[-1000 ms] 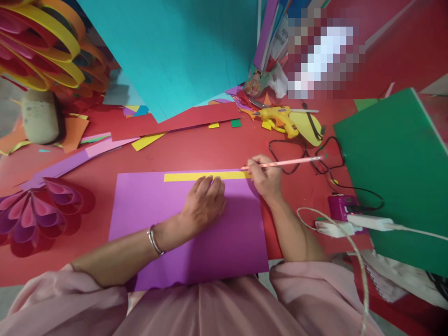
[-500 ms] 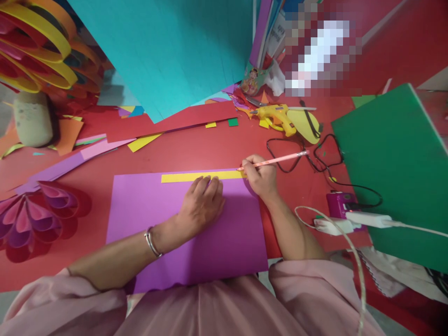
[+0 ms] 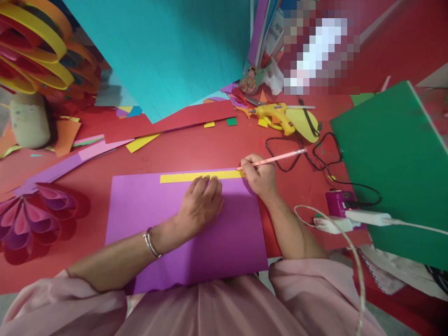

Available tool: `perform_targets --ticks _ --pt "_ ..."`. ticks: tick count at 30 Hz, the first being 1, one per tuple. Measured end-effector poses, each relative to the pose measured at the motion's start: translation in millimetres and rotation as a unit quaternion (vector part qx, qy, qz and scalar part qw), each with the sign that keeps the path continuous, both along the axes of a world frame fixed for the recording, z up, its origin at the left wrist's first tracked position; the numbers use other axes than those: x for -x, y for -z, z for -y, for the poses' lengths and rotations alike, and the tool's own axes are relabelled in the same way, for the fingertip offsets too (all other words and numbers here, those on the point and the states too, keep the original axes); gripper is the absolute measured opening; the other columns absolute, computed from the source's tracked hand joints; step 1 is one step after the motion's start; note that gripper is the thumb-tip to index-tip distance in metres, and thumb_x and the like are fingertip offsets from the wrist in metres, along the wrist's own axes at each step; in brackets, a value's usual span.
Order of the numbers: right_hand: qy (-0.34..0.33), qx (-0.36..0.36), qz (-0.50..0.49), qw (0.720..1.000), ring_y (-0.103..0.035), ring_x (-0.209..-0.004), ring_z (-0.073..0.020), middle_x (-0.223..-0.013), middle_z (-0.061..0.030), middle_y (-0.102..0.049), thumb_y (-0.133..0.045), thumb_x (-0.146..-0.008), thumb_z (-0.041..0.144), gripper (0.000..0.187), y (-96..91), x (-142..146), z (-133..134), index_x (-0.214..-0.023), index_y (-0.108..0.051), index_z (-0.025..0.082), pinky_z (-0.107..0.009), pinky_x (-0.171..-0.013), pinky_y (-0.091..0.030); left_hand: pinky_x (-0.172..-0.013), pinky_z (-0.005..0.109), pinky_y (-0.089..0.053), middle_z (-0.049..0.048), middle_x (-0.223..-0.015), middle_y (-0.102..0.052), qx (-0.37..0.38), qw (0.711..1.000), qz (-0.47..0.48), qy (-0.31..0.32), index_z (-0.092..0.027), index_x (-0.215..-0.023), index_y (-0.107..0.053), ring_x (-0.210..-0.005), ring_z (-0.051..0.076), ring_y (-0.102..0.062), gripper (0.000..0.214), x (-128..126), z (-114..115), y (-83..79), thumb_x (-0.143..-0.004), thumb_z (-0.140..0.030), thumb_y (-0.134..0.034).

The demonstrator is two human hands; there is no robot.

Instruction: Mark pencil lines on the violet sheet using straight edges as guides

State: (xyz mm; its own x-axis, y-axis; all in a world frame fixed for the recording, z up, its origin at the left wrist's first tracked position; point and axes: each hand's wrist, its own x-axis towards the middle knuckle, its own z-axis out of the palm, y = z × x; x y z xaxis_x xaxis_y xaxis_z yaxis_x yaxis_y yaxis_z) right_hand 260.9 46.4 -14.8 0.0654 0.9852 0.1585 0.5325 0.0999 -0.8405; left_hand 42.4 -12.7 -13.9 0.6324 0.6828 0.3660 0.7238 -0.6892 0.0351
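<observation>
While the right hand (image 3: pixel 262 177) is pinching a pencil (image 3: pixel 280 158) at the right end of the yellow strip (image 3: pixel 182 177), the open left hand (image 3: pixel 201 205) is pressing that strip down. It is lying along the far edge of the purple sheet (image 3: pixel 168 233), with bare table (image 3: pixel 210 149) beyond.

Yellow strip (image 3: pixel 178 178) flat along far edge of purple sheet (image 3: pixel 140 214), pink pencil (image 3: pixel 280 157) beside

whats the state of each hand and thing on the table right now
left hand, open, flat, palm down on the purple sheet, fingertips at the yellow strip
right hand, closed around the pencil
pencil, held, tip at the strip's right end
yellow strip, flat along the sheet's far edge
purple sheet, flat on the red table
glue gun, lying on its side, untouched
</observation>
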Motion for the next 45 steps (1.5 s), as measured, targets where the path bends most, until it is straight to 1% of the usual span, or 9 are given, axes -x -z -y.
perform_targets --ticks 4,7,17,24,28,34,37,41,45 --pt "0.002 0.005 0.002 1.0 -0.062 -0.059 -0.0161 -0.06 0.0014 -0.065 -0.058 -0.094 0.037 0.028 -0.1 -0.3 0.4 -0.069 -0.061 0.025 -0.029 -0.061 -0.044 -0.103 0.049 -0.059 0.0193 -0.122 -0.072 -0.025 1.0 0.001 0.005 -0.003 -0.127 -0.066 -0.112 0.033 -0.065 0.035 -1.2 -1.4 -3.2 -0.101 -0.024 -0.059" --pt "0.003 0.001 0.005 1.0 -0.061 -0.058 -0.0158 -0.06 0.0015 -0.065 -0.058 -0.094 0.036 0.029 -0.3 -0.3 0.3 -0.068 -0.06 0.025 -0.029 -0.061 -0.044 -0.103 0.049 -0.058 0.0184 -0.122 -0.072 -0.023 1.0 -0.002 0.004 -0.005 -0.127 -0.066 -0.113 0.033 -0.065 0.034 -1.0 -1.5 -4.1 -0.101 -0.025 -0.059" --pt "0.009 -0.003 -0.002 1.0 -0.065 -0.062 -0.0169 -0.066 0.0 -0.072 -0.058 -0.095 0.037 0.026 -0.9 0.5 0.6 -0.071 -0.064 0.025 -0.029 -0.062 -0.045 -0.107 0.052 -0.056 0.0182 -0.128 -0.07 0.033 0.999 0.006 -0.002 -0.009 -0.134 -0.065 -0.119 0.033 -0.064 0.036 0.4 0.6 0.0 -0.102 -0.025 -0.057" --pt "0.006 0.007 0.001 1.0 -0.063 -0.06 -0.017 -0.061 0.0009 -0.067 -0.058 -0.094 0.037 0.028 -0.7 0.1 0.6 -0.069 -0.061 0.025 -0.03 -0.062 -0.045 -0.105 0.052 -0.057 0.0196 -0.126 -0.071 0.012 1.0 0.007 0.002 -0.007 -0.132 -0.065 -0.117 0.033 -0.064 0.036 0.1 0.1 -0.9 -0.101 -0.025 -0.058" --pt "0.008 0.002 -0.001 1.0 -0.065 -0.062 -0.017 -0.066 -0.0002 -0.071 -0.058 -0.094 0.037 0.027 -0.4 0.4 0.6 -0.07 -0.063 0.025 -0.03 -0.063 -0.045 -0.105 0.05 -0.057 0.0182 -0.125 -0.071 -0.005 1.0 -0.004 -0.002 -0.007 -0.129 -0.066 -0.115 0.033 -0.064 0.034 -0.4 0.0 -1.1 -0.102 -0.025 -0.057" --pt "0.013 0.002 -0.014 1.0 -0.062 -0.058 -0.0162 -0.061 0.0012 -0.067 -0.059 -0.093 0.037 0.027 1.6 0.8 0.7 -0.069 -0.062 0.025 -0.029 -0.059 -0.044 -0.105 0.048 -0.055 0.0173 -0.125 -0.07 -0.001 1.0 0.004 0.0 -0.008 -0.133 -0.064 -0.115 0.032 -0.062 0.037 -0.3 -1.5 -1.3 -0.101 -0.026 -0.057" --pt "0.031 0.002 -0.05 0.998 -0.065 -0.057 -0.0164 -0.061 0.0014 -0.068 -0.059 -0.092 0.037 0.027 1.1 -2.4 -0.4 -0.068 -0.062 0.025 -0.029 -0.058 -0.046 -0.102 0.05 -0.053 0.0164 -0.124 -0.07 0.03 1.0 -0.005 0.002 -0.008 -0.136 -0.062 -0.11 0.033 -0.061 0.044 0.3 -4.3 -2.6 -0.1 -0.032 -0.061" --pt "0.064 0.026 -0.074 0.995 -0.067 -0.055 -0.0172 -0.054 0.0028 -0.066 -0.059 -0.089 0.034 0.023 -1.8 -9.4 -3.4 -0.069 -0.064 0.025 -0.029 -0.058 -0.051 -0.101 0.054 -0.049 0.0153 -0.121 -0.07 0.1 0.994 -0.032 -0.006 -0.012 -0.138 -0.061 -0.106 0.034 -0.06 0.057 0.5 -8.0 -6.0 -0.098 -0.053 -0.064" --pt "0.068 0.047 -0.084 0.993 -0.067 -0.053 -0.0169 -0.053 0.0029 -0.066 -0.059 -0.088 0.034 0.021 -1.2 -12.6 -5.7 -0.07 -0.065 0.025 -0.028 -0.055 -0.052 -0.102 0.053 -0.046 0.0145 -0.12 -0.07 0.12 0.992 -0.041 -0.006 -0.014 -0.139 -0.061 -0.107 0.034 -0.059 0.063 0.8 -9.5 -7.9 -0.098 -0.063 -0.061"
